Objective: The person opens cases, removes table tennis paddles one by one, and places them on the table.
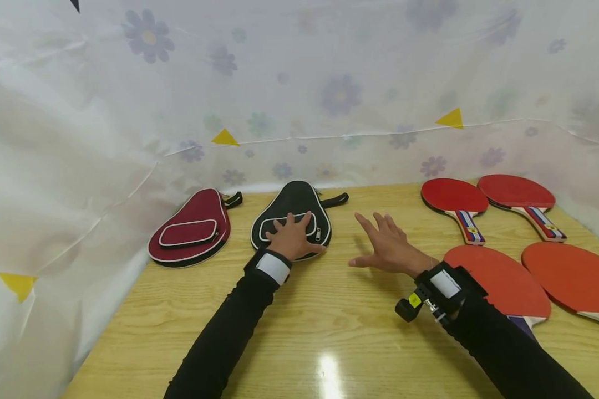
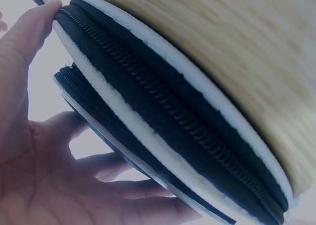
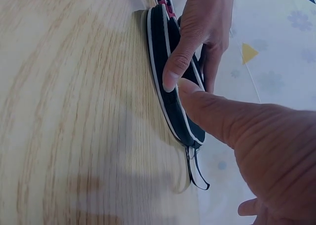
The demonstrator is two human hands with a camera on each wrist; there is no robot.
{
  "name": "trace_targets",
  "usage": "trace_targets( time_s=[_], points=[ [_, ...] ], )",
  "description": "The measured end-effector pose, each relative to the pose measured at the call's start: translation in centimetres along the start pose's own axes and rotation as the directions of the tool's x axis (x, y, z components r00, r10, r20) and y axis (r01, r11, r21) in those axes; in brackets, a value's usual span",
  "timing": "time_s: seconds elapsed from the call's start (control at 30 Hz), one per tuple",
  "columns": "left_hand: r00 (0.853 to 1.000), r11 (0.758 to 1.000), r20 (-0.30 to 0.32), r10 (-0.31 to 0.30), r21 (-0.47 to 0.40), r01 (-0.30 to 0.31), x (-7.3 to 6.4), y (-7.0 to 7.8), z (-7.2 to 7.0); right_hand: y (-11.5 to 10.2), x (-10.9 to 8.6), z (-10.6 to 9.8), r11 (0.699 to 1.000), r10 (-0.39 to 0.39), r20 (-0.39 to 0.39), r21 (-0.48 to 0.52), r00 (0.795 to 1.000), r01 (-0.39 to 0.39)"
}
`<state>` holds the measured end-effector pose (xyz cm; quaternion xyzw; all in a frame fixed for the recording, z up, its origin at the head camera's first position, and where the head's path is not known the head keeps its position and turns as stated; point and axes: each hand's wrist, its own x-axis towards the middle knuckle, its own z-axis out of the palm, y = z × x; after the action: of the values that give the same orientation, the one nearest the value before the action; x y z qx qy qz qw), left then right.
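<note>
A black table tennis paddle case (image 1: 295, 198) with white piping, a front pocket and a wrist strap (image 1: 335, 200) lies near the table's far edge. My left hand (image 1: 290, 242) is over its front pocket with the fingers spread. In the left wrist view the thumb (image 2: 37, 30) touches the case's zipped edge (image 2: 168, 104), and the fingers reach across the pocket side. To the right of the case, my right hand (image 1: 390, 247) hovers above the table with fingers apart and nothing in it. Its thumb (image 3: 217, 109) shows large in the right wrist view.
A dark red paddle case (image 1: 187, 233) lies left of the black one. On the right lie several red paddles, among them one at the back (image 1: 454, 195) and one nearer (image 1: 499, 280), close to my right forearm. A flowered white sheet (image 1: 299, 83) hangs behind the wooden table (image 1: 359, 343).
</note>
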<state>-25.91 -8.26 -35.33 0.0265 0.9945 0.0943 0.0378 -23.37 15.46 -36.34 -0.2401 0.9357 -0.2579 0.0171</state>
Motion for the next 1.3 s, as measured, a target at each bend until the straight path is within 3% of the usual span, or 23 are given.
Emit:
trace_targets(
  time_s=[0.4,0.77,1.3],
  points=[
    [0.999,0.999,-0.015,0.043,-0.029,-0.043,-0.3,-1.4,-0.4,0.0,-0.1,0.2,1.000,-0.013,-0.009,-0.009,1.000,0.013],
    [0.999,0.998,-0.009,0.041,-0.044,-0.041,-0.4,-2.5,-0.6,0.5,-0.3,0.7,0.999,-0.040,-0.029,0.020,0.999,0.041],
    [0.999,0.998,-0.004,0.042,-0.045,-0.042,-0.5,-3.5,-1.0,0.3,-0.3,0.7,0.999,-0.019,0.009,0.027,1.000,0.018]
  ],
)
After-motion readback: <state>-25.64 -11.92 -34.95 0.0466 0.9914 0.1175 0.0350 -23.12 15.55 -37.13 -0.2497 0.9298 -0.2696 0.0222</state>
